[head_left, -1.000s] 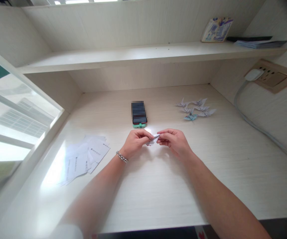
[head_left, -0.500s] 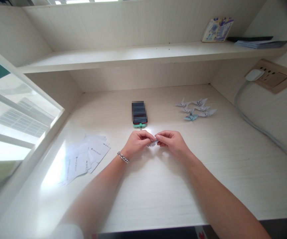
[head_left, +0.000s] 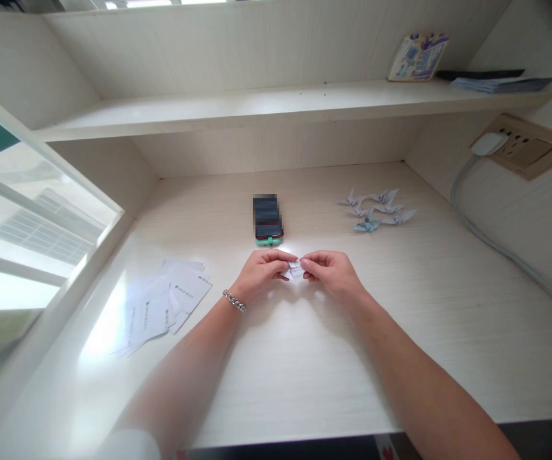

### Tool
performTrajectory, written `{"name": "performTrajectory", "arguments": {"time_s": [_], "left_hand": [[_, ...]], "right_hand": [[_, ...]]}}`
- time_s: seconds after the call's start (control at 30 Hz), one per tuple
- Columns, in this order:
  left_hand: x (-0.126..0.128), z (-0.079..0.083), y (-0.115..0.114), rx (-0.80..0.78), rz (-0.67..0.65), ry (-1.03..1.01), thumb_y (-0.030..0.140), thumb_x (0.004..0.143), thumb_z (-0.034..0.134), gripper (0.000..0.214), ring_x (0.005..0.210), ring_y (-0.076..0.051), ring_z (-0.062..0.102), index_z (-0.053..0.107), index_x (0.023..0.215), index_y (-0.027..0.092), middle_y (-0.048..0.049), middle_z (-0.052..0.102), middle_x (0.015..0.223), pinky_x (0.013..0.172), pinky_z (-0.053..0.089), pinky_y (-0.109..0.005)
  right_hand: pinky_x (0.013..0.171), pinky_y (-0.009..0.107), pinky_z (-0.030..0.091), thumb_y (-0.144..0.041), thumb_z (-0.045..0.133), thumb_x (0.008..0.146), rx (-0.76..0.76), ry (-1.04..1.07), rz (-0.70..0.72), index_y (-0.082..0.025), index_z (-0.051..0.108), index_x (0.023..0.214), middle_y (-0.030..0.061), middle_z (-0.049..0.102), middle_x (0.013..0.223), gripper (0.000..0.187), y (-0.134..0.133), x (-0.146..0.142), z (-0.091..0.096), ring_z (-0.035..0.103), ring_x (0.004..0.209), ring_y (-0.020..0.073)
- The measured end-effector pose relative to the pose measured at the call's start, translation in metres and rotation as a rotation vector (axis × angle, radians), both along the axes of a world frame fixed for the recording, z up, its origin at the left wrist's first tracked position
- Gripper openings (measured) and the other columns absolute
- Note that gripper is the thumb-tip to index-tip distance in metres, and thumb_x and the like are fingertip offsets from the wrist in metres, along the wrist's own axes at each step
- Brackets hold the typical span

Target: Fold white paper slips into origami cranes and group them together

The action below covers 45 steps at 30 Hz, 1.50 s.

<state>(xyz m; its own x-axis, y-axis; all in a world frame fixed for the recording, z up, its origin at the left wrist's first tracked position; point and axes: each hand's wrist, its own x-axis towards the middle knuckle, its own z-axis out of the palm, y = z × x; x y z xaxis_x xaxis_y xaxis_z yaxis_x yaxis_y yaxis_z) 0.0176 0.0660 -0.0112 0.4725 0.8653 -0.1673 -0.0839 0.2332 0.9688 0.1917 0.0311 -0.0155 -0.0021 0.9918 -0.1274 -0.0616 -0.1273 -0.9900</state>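
A small folded piece of paper point(head_left: 296, 271), white with faint print, is held between both hands above the desk. My left hand point(head_left: 262, 271), with a chain bracelet at the wrist, pinches its left side. On the right side, the thumb and fingers of my right hand point(head_left: 332, 273) grip it. Just beyond the hands lies a phone point(head_left: 268, 217) with a green end. Several folded paper cranes point(head_left: 386, 208) sit together at the back right, one of them bluish point(head_left: 367, 225). Loose printed paper sheets point(head_left: 149, 310) overlap to the left of my left hand.
The pale desk point(head_left: 276, 370) has a shelf point(head_left: 237, 112) above its back edge, bearing a small patterned packet point(head_left: 418, 57) and flat booklets point(head_left: 501, 84). A white plug point(head_left: 489, 144) sits in the wall socket point(head_left: 529, 150), its grey cable point(head_left: 491, 243) running down the right side.
More of the folded paper's face shows between the fingers now. My left hand has shifted slightly left, while the right hand stays almost in place.
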Motion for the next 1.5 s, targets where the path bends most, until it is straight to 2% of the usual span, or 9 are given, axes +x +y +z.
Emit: {"name": "performTrajectory", "arguments": {"time_s": [0.13,0.33,0.57,0.7,0.8,1.0,1.1,1.3,1.5], "left_hand": [[0.002,0.001,0.001,-0.021,0.031,-0.041,0.021,0.074,0.060,0.020,0.062,-0.010,0.055,0.068,0.090,0.013,-0.0032,0.060,0.069,0.060,0.052,-0.026],[0.005,-0.003,-0.001,0.077,0.055,0.090,0.030,0.073,0.065,0.024,0.066,-0.012,0.059,0.065,0.088,0.012,-0.0065,0.064,0.080,0.057,0.049,-0.023],[0.002,-0.005,-0.001,0.155,0.057,0.127,0.027,0.073,0.065,0.029,0.067,-0.014,0.061,0.060,0.097,0.012,-0.0063,0.065,0.074,0.060,0.051,-0.026],[0.003,-0.001,-0.002,0.118,0.049,0.091,0.027,0.073,0.065,0.028,0.064,-0.013,0.061,0.060,0.095,0.012,-0.0050,0.064,0.072,0.060,0.051,-0.027],[0.004,0.001,-0.003,0.095,0.052,0.065,0.030,0.075,0.064,0.027,0.063,-0.012,0.060,0.060,0.095,0.013,-0.0046,0.063,0.072,0.060,0.051,-0.027],[0.003,-0.001,-0.003,0.194,0.065,0.112,0.026,0.069,0.071,0.031,0.064,-0.012,0.060,0.059,0.094,0.012,-0.0044,0.064,0.070,0.061,0.048,-0.025],[0.002,-0.001,-0.003,0.185,0.105,0.114,0.024,0.068,0.071,0.031,0.060,-0.011,0.059,0.057,0.093,0.013,-0.0035,0.064,0.068,0.058,0.047,-0.024],[0.002,0.003,-0.002,0.161,0.117,0.117,0.024,0.065,0.072,0.033,0.057,-0.012,0.058,0.057,0.092,0.013,-0.0032,0.064,0.066,0.057,0.047,-0.025],[0.000,0.003,-0.001,0.197,0.143,0.143,0.024,0.065,0.072,0.031,0.059,-0.013,0.060,0.057,0.091,0.013,-0.0037,0.065,0.067,0.058,0.047,-0.025]], "right_hand": [[0.054,0.025,0.047,-0.036,0.069,0.068,0.036,-0.035,-0.032,-0.013,0.070,0.079,0.0052,0.066,0.066,0.026,0.001,-0.001,-0.002,0.057,0.057,0.0132],[0.057,0.027,0.048,-0.033,0.064,0.072,0.116,-0.166,-0.042,-0.014,0.069,0.076,0.0054,0.067,0.067,0.020,-0.001,-0.003,-0.001,0.059,0.060,0.0153],[0.056,0.028,0.047,-0.035,0.066,0.069,0.038,-0.183,-0.014,-0.013,0.071,0.081,0.0075,0.068,0.071,0.026,-0.002,-0.005,-0.001,0.060,0.061,0.0170],[0.054,0.027,0.044,-0.037,0.067,0.068,0.053,-0.188,0.002,-0.013,0.072,0.081,0.0070,0.068,0.069,0.028,-0.002,-0.005,0.001,0.058,0.059,0.0164],[0.053,0.027,0.043,-0.038,0.069,0.065,0.054,-0.182,-0.033,-0.013,0.072,0.079,0.0063,0.067,0.065,0.029,-0.002,-0.005,0.002,0.057,0.058,0.0163],[0.056,0.029,0.046,-0.039,0.070,0.066,0.032,-0.104,-0.026,-0.013,0.072,0.079,0.0064,0.067,0.066,0.028,-0.001,-0.006,-0.001,0.058,0.059,0.0158],[0.060,0.030,0.049,-0.037,0.071,0.066,0.001,-0.018,-0.027,-0.014,0.071,0.081,0.0061,0.067,0.070,0.028,0.000,-0.005,-0.004,0.060,0.061,0.0156],[0.061,0.030,0.049,-0.035,0.074,0.062,0.013,0.026,-0.027,-0.014,0.071,0.082,0.0062,0.068,0.071,0.029,0.000,-0.003,-0.002,0.061,0.061,0.0159],[0.061,0.028,0.048,-0.040,0.070,0.067,-0.101,0.080,0.013,-0.014,0.070,0.077,0.0075,0.068,0.071,0.028,0.000,0.000,0.005,0.061,0.063,0.0154]]}}
